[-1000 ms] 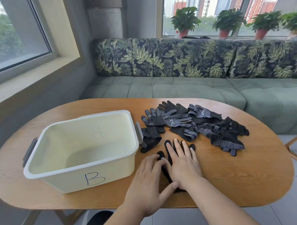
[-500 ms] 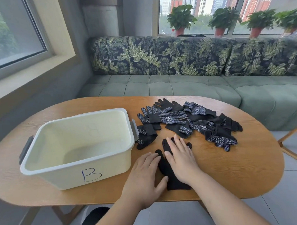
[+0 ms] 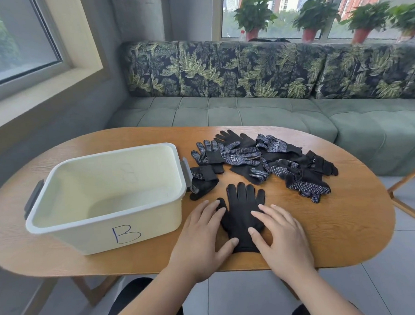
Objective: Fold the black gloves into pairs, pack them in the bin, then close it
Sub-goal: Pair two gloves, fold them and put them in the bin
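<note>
A black glove (image 3: 241,211) lies flat on the wooden table (image 3: 336,235), fingers pointing away from me. My left hand (image 3: 201,241) rests flat on its left edge, fingers spread. My right hand (image 3: 282,236) lies flat on its right edge. Neither hand grips anything. Behind it is a loose pile of black dotted gloves (image 3: 268,159), and one more glove (image 3: 202,181) lies against the bin. The cream bin (image 3: 104,223), marked "B", stands open and empty at the left with grey handles. I see no lid.
A green sofa (image 3: 247,112) with leaf-print cushions runs behind the table. Potted plants (image 3: 252,15) line the window sill. A wooden chair frame (image 3: 408,196) stands at the right of the table. My legs are below the near table edge.
My right hand slid off the glove's top to its right side, so the glove's fingers now show. My left hand stays at the left edge. The camera view shifted slightly.
</note>
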